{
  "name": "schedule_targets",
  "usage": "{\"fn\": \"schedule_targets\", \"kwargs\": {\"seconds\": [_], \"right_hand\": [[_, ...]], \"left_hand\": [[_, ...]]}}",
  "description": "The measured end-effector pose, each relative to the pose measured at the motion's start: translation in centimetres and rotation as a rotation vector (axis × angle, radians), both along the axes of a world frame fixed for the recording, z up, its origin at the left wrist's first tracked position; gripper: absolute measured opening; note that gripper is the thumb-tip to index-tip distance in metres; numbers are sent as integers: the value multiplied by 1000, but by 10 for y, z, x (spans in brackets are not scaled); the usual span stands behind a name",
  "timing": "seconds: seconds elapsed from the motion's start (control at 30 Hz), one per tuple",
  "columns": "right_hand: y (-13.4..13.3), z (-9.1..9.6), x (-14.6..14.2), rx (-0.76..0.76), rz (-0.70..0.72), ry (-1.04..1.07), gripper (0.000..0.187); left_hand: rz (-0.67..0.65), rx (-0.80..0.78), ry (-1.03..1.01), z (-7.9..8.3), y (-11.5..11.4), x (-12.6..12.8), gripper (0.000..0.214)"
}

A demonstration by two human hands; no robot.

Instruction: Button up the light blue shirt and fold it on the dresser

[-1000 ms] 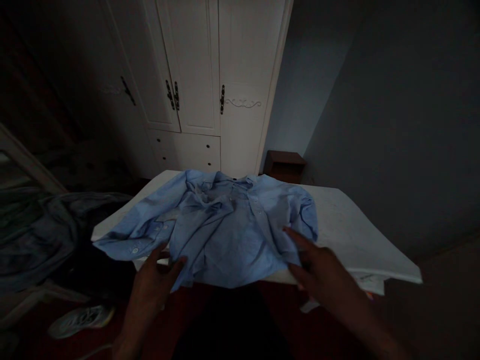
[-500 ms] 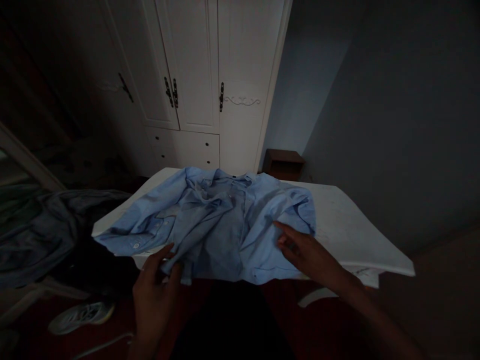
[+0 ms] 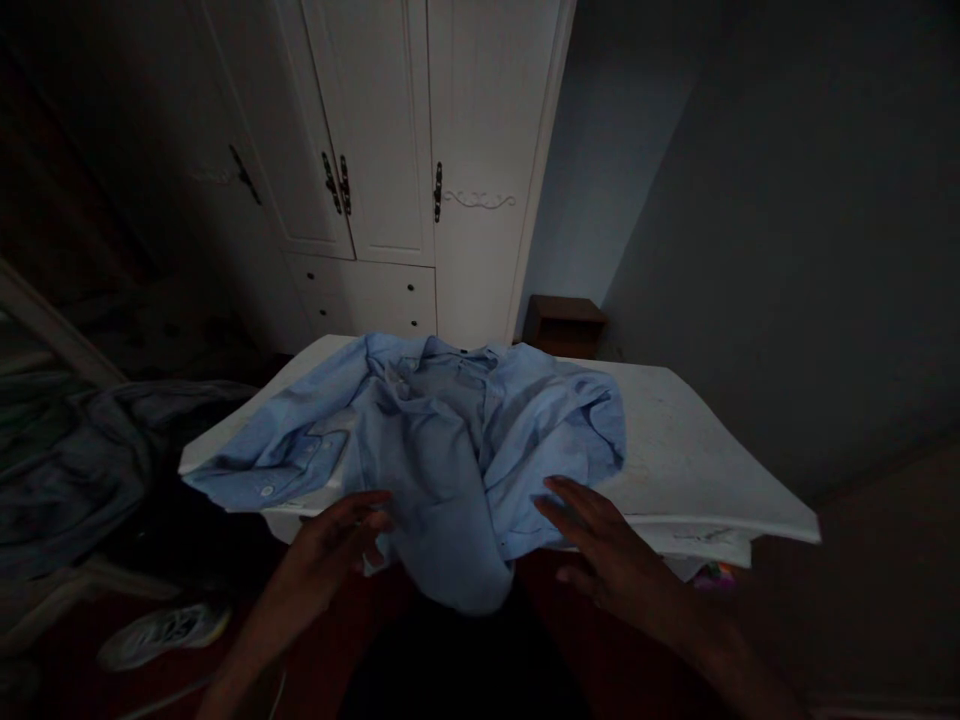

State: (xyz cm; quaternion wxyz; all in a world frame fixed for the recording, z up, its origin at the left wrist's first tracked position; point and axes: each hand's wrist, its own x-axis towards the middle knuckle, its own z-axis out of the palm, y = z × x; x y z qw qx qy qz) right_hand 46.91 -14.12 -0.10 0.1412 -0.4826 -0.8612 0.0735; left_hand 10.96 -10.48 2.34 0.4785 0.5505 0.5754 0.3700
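Observation:
A light blue button-up shirt [image 3: 435,450] lies spread and wrinkled on a white table [image 3: 697,440], its collar at the far side. One sleeve reaches left, its buttoned cuff near the table's left corner. The other sleeve is bunched up on the right. The shirt's lower front hangs over the near edge. My left hand [image 3: 334,545] is at the left side of this hem, fingers loosely apart; contact with the cloth is hard to tell. My right hand [image 3: 600,545] hovers by the shirt's lower right, fingers spread and holding nothing.
Behind the table stands a white wardrobe [image 3: 382,130] with dark handles. A small brown cabinet [image 3: 566,315] sits by the grey wall. Dark clothes [image 3: 112,460] are heaped at left, and a shoe [image 3: 165,635] lies on the red floor.
My left hand has let go of the shirt's left front panel, which has swung right and now droops lower over the near edge. My right hand has dropped slightly and its fingers are straighter.

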Motion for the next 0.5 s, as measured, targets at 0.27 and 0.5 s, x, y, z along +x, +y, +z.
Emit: {"fn": "schedule_targets", "kwargs": {"seconds": [0.27,0.5], "right_hand": [[7,-10,-1,266,-5,7,25],[11,-23,11,336,0,-53,30]], "left_hand": [[62,456,440,-18,53,17,55],[-233,563,920,-21,127,22,56]]}}
